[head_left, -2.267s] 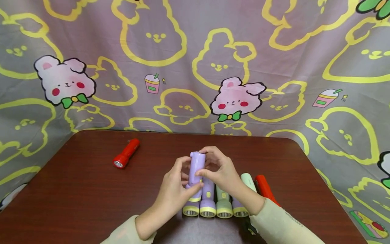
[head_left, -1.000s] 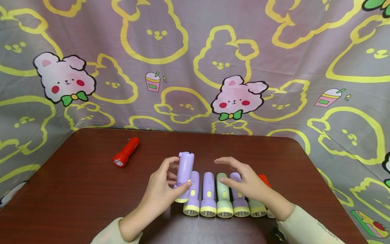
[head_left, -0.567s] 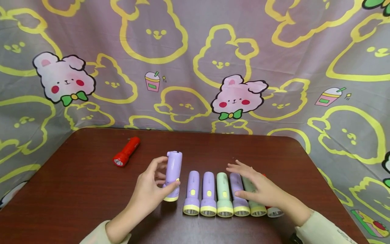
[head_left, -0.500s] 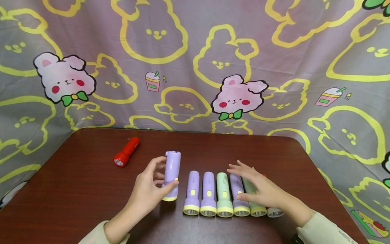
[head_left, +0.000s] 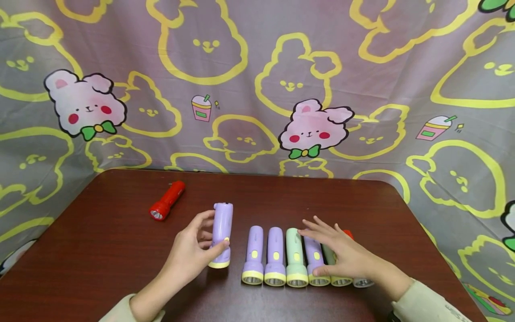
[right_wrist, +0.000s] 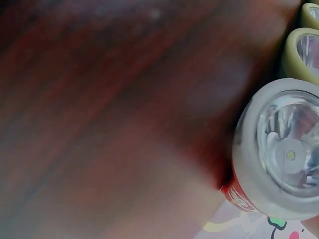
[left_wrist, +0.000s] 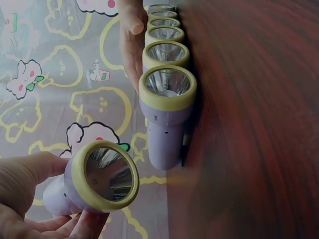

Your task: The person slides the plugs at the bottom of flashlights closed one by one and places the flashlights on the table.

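My left hand grips a purple flashlight with a yellow rim, its lens end toward me, left of a row of flashlights. In the left wrist view, thumb and fingers wrap the held flashlight; its lens faces the camera. The row runs purple, purple, green, purple, another green partly hidden, and a red one with a white head. Over the row's right part, my right hand spreads its fingers, holding nothing. Whether it touches the flashlights cannot be told.
A red flashlight lies apart at the table's back left. The dark brown table has rounded far corners. Behind it hangs a curtain printed with rabbits.
Both hands held the purple flashlight at first. My right hand let go and moved right over the row; my left hand carried the flashlight left, past the row's end, then slightly lower.
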`<action>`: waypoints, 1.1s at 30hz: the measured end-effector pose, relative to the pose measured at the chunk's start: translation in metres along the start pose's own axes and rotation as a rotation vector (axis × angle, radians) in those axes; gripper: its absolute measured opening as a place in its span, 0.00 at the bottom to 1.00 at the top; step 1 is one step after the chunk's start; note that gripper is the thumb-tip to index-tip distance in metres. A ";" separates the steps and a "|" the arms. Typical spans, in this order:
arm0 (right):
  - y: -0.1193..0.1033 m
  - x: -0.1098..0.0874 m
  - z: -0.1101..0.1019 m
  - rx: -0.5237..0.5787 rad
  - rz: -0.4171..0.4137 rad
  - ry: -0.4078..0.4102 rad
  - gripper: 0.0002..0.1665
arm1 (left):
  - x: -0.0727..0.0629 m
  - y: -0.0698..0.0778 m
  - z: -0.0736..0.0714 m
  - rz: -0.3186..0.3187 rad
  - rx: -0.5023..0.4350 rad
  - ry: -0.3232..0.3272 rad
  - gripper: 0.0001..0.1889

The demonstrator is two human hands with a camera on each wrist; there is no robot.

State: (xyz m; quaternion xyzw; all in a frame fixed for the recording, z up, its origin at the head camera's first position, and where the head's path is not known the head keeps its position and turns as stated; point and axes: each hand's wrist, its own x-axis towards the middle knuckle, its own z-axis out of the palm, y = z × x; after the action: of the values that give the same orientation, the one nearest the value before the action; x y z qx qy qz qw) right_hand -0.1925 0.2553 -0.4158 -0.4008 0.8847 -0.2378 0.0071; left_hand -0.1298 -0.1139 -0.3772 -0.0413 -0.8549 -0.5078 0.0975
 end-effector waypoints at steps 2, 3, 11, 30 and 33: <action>0.000 -0.001 0.001 -0.002 0.004 -0.002 0.53 | 0.000 -0.001 0.001 -0.010 -0.004 -0.012 0.34; 0.000 -0.001 0.001 -0.001 0.006 -0.002 0.53 | -0.001 -0.002 0.001 -0.014 -0.006 -0.016 0.34; 0.001 -0.003 0.003 -0.009 0.007 -0.016 0.54 | -0.003 -0.006 0.006 -0.075 -0.014 -0.043 0.34; 0.000 -0.001 0.003 -0.024 0.001 -0.029 0.54 | -0.003 -0.016 0.023 -0.127 -0.048 -0.173 0.34; 0.000 -0.001 0.003 -0.018 0.006 -0.030 0.54 | -0.001 -0.019 0.025 -0.130 -0.037 -0.183 0.34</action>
State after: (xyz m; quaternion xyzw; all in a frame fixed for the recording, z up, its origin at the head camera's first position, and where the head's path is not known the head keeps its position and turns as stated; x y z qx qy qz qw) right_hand -0.1913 0.2543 -0.4188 -0.4017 0.8878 -0.2238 0.0172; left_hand -0.1354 -0.1008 -0.4052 -0.0339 -0.8516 -0.5230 -0.0148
